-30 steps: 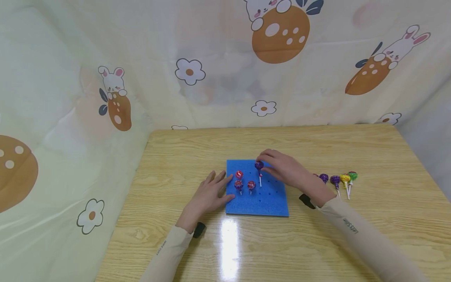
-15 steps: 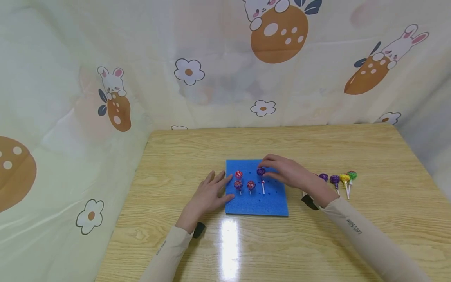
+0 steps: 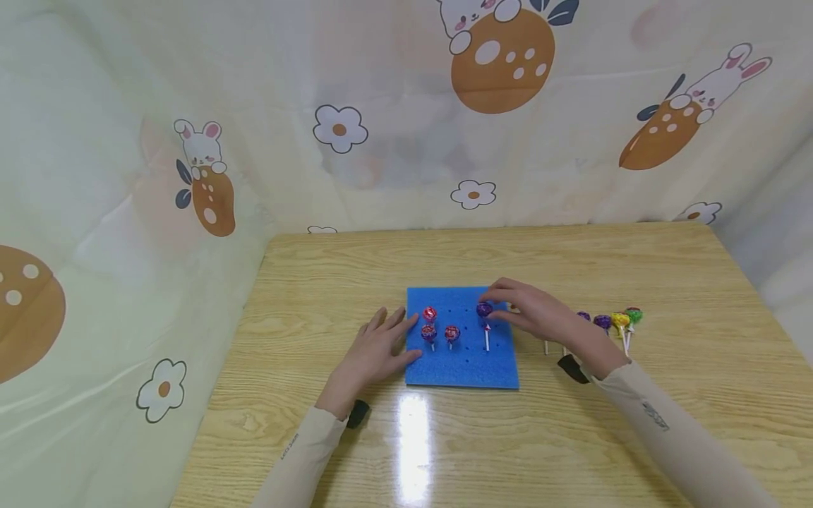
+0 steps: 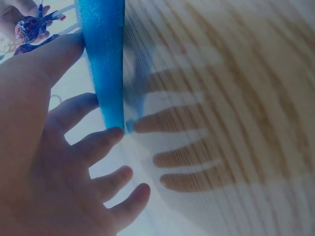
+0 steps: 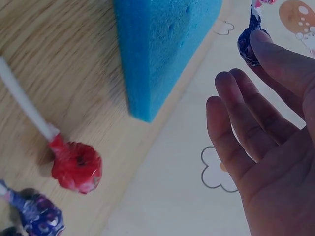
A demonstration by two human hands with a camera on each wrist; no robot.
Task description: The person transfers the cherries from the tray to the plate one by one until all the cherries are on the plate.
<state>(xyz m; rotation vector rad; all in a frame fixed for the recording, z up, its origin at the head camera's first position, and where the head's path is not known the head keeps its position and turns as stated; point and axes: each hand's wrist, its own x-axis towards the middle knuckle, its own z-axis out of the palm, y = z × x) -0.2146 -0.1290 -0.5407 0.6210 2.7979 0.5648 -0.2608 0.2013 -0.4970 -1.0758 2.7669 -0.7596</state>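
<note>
A blue foam board (image 3: 444, 370) with small holes lies on the wooden table. Three lollipops, among them a red one (image 3: 430, 313), stand upright in its left half. Above the board's right half, my right hand (image 3: 530, 308) pinches a purple lollipop (image 3: 485, 310) by its wrapped head between thumb and forefinger, stick pointing down. In the right wrist view that purple lollipop (image 5: 251, 46) shows between the fingertips, the other fingers apart from it. My left hand (image 3: 375, 353) has its fingers spread, thumb and fingertips touching the board's left edge. The left wrist view shows fingertips against the foam's side.
Several loose lollipops lie right of the board, partly hidden by my right arm, including a yellow one (image 3: 620, 321) and a green one (image 3: 634, 315). The right wrist view shows another red lollipop (image 5: 77, 167) on the table. A patterned curtain (image 3: 406, 155) hangs behind the table.
My right hand has carried the purple lollipop rightward and slightly nearer, from the board's middle to its right part. My left hand has stayed at the board's edge.
</note>
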